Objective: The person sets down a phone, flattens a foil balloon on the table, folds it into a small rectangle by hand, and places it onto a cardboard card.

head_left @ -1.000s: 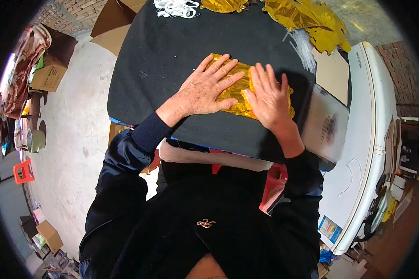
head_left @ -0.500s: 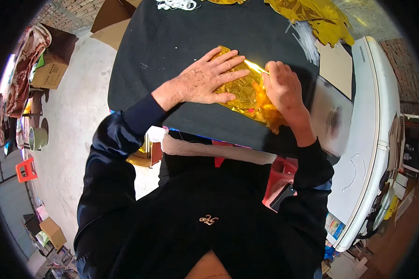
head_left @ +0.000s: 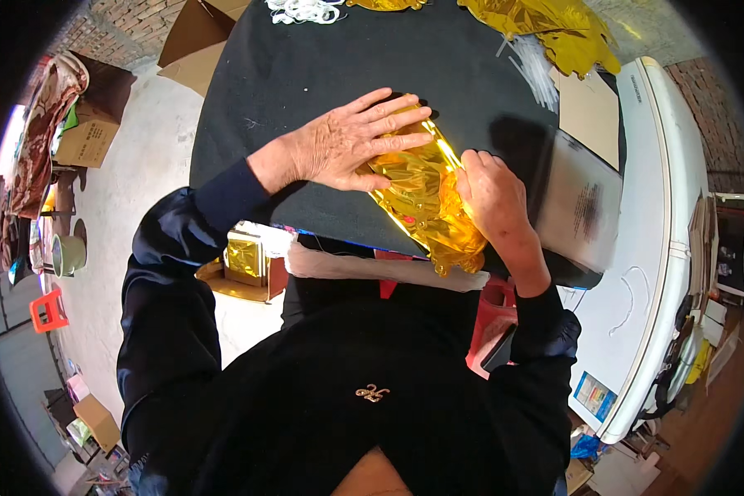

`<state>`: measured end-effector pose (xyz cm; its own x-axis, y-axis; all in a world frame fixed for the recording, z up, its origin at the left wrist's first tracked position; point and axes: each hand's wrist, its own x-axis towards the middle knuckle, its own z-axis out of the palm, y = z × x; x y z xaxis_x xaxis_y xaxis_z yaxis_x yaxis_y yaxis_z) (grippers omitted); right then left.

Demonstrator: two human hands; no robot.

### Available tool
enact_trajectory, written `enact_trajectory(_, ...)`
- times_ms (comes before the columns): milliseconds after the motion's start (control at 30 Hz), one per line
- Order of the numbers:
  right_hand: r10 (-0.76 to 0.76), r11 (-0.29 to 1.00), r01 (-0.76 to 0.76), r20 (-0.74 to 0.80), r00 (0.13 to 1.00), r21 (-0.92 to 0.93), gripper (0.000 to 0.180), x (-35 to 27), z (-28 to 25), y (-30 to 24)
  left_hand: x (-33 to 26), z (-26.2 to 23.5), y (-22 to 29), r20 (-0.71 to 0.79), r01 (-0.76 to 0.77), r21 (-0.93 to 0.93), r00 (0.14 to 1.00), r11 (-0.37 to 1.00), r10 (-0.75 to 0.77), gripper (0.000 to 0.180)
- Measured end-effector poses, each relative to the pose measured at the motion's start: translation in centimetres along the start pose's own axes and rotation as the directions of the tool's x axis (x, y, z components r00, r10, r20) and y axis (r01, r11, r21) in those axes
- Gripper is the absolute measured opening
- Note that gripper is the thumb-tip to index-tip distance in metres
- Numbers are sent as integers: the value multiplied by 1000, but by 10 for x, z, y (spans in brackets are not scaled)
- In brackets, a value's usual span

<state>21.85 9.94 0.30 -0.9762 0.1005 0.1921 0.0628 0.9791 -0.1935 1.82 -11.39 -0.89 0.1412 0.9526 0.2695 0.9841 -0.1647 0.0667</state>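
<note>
A shiny gold foil balloon (head_left: 422, 186), deflated and folded into a long flat shape, lies slanting over the near part of the black-covered table (head_left: 306, 78). My left hand (head_left: 331, 147) rests on its upper left part with the fingers spread. At the balloon's right edge, my right hand (head_left: 498, 198) is closed in a pinch on the foil. The crumpled lower end of the foil hangs over the table's near edge, beside my right wrist. My right fingertips are partly hidden behind the knuckles.
More gold foil (head_left: 546, 29), thin clear straws (head_left: 534, 70) and a bundle of white string (head_left: 304, 10) lie at the far side. On the right are a clear plastic packet (head_left: 583, 202), cardboard (head_left: 591, 107) and a white freezer (head_left: 657, 248). A box (head_left: 244, 277) stands below the table's left side.
The foil balloon has shifted toward me and turned steeper, its crumpled end now over the table edge. My right hand has slid down toward me; my left hand has moved slightly left.
</note>
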Motion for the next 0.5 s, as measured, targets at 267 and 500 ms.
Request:
enact_trajectory(267,-10,999,10,-1,1000,-30,14,-3,5,1,-12,9,33,33,195,-57,981,979,-193,77)
enact_trajectory(500,-48,999,48,-7,999,-5,13,-18,1,-4,-13,12,28,78,125,7,989,992,-125,60)
